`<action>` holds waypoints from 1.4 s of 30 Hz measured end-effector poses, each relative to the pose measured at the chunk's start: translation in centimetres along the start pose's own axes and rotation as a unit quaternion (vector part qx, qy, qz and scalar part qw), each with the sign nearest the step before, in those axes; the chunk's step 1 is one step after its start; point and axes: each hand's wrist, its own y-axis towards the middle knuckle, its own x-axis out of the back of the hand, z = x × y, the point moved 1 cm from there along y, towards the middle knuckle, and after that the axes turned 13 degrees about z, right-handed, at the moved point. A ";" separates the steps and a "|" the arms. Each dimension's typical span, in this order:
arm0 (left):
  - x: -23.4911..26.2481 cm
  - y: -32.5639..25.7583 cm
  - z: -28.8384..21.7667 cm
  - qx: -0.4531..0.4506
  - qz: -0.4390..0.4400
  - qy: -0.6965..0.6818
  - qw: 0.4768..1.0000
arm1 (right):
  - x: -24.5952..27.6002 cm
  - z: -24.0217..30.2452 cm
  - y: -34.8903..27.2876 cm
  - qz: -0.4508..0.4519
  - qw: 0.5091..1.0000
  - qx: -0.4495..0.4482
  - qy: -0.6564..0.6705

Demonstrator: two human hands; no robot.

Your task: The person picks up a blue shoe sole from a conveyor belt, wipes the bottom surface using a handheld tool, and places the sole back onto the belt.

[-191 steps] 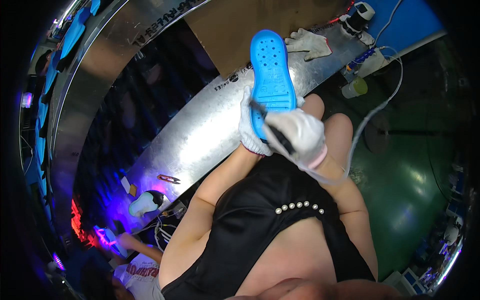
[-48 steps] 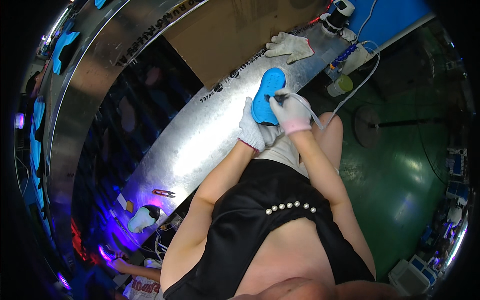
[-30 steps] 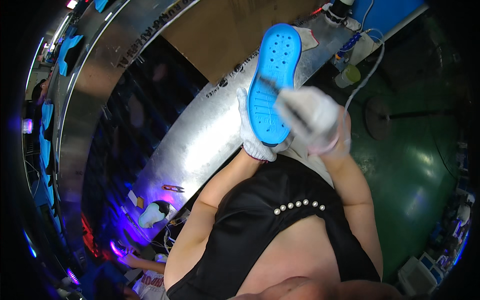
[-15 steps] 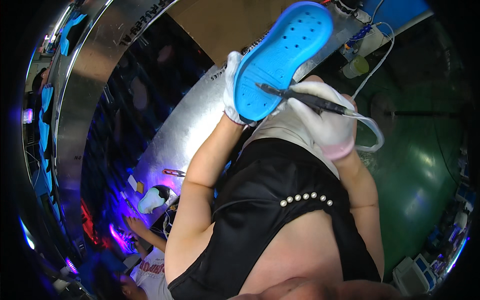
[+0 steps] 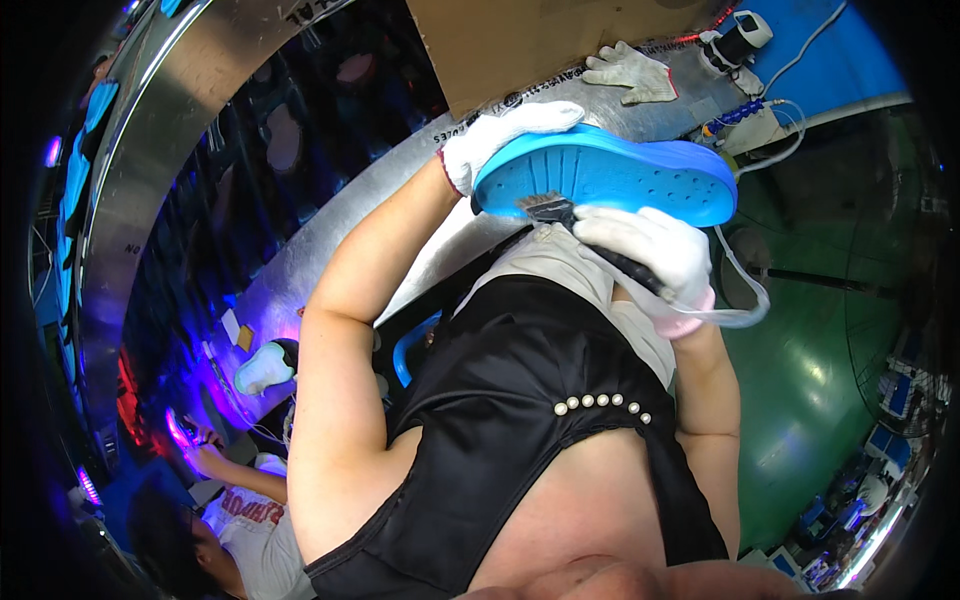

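Observation:
A blue shoe sole [image 5: 640, 178] with small holes is held up on its side, its cupped inside facing me and its toe end to the right. My left hand [image 5: 505, 138], in a white knit glove, grips it from behind at the heel end, thumb or fingers along the top rim. In my gloved right hand [image 5: 650, 245] is a black-handled brush [image 5: 547, 207], closed in the fingers. Its bristles meet or nearly meet the lower rim near the heel. A clear tube [image 5: 745, 318] loops from the brush's back end.
Behind the sole runs a metal table [image 5: 385, 210] bearing a cardboard sheet [image 5: 540, 45] and a loose white glove [image 5: 632, 74]. To the left, a dark belt [image 5: 330, 110] carries soles. A co-worker [image 5: 240, 540] sits at lower left near a pale-blue sole [image 5: 263, 370].
The sole has swung from toe-up to lying sideways, toe to the right. The brush has moved from inside the heel area to the lower rim, and my right hand has lowered.

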 end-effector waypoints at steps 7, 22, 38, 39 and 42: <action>3.0 -0.4 0.2 -0.154 0.012 0.287 0.945 | 0.4 -0.6 -0.3 -0.070 0.995 0.025 -0.062; 3.0 -3.0 -2.6 -0.042 -0.052 0.196 0.978 | 3.0 0.3 -0.5 -0.065 0.991 0.033 -0.113; -5.5 0.4 0.0 -0.213 -0.036 -0.304 0.928 | 0.0 -0.6 2.5 -0.266 0.963 0.003 -0.043; -5.6 0.4 0.7 -0.234 -0.041 -0.329 0.914 | -0.5 -0.1 2.8 -0.279 0.947 0.048 -0.152; -4.9 -0.7 1.8 -0.266 -0.089 -0.308 0.909 | -1.5 1.5 3.5 -0.261 0.955 0.073 -0.124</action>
